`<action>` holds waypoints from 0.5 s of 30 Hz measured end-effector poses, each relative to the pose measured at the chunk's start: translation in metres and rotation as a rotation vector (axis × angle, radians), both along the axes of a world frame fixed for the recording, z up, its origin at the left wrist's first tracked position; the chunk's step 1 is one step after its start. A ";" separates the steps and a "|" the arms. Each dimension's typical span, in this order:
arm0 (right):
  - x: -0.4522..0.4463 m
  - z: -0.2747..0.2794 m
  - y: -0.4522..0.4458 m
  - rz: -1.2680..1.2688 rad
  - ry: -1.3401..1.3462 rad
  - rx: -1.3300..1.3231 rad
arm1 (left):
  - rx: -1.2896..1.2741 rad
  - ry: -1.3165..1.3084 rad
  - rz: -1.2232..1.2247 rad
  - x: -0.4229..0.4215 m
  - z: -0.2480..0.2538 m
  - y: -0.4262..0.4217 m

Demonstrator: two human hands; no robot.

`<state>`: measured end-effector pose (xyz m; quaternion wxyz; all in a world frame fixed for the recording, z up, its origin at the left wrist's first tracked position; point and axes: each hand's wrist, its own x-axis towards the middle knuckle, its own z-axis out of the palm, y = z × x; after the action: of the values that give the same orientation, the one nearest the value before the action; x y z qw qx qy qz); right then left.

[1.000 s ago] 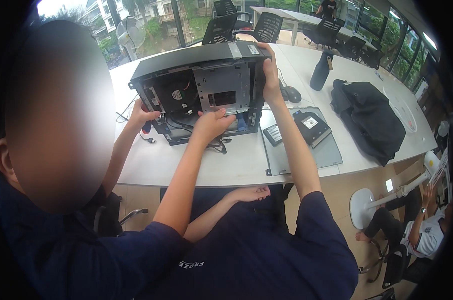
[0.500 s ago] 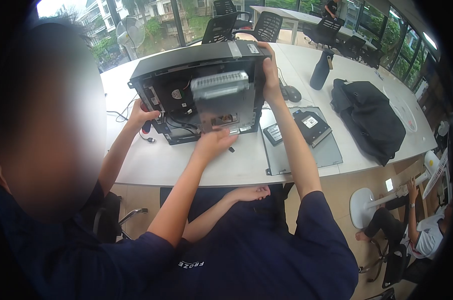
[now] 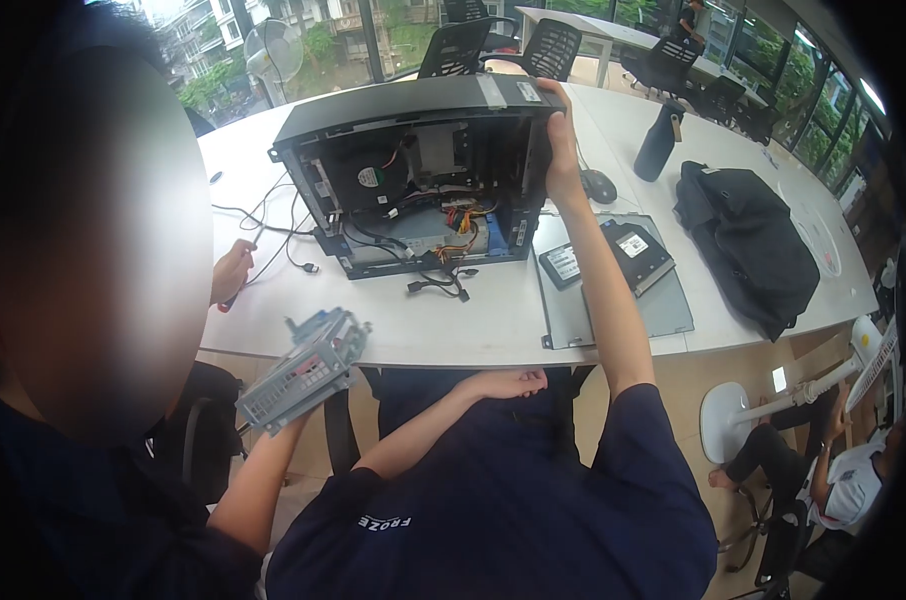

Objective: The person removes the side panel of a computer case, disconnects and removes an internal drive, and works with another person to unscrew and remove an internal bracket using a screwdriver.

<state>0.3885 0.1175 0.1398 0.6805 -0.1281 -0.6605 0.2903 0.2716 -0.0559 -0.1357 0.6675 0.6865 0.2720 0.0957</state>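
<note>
The open black computer case (image 3: 413, 105) stands tilted on the white table, its inside with a fan and coloured cables facing me. My right hand (image 3: 565, 150) grips its upper right corner. Low in front of the table edge, my left hand (image 3: 513, 384) rests with fingers curled and nothing visible in them. A co-worker at the left holds a grey metal bracket (image 3: 308, 370) in one hand, off the case. The co-worker's other hand (image 3: 235, 268) holds a red-handled screwdriver (image 3: 229, 302).
Right of the case, a metal side panel (image 3: 663, 315) bears an optical drive (image 3: 638, 255) and a smaller drive (image 3: 560, 265). Beyond are a mouse (image 3: 599, 186), a dark bottle (image 3: 658, 145) and a black bag (image 3: 748, 240). Loose cables (image 3: 263, 225) lie left; another person sits far right.
The co-worker has lifted the metal bracket out of the case and carried it down to the left. The co-worker's other hand has left the case's left side. My hands keep their places.
</note>
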 end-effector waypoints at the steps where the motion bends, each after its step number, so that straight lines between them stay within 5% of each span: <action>1: -0.001 0.001 0.000 -0.003 0.006 0.007 | 0.005 0.005 -0.006 0.000 -0.001 0.000; 15: -0.004 0.000 -0.001 -0.013 -0.003 0.013 | 0.006 -0.028 -0.008 0.001 -0.004 0.003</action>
<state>0.3847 0.1162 0.1394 0.6822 -0.1283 -0.6625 0.2816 0.2725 -0.0526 -0.1401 0.6697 0.6881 0.2594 0.1035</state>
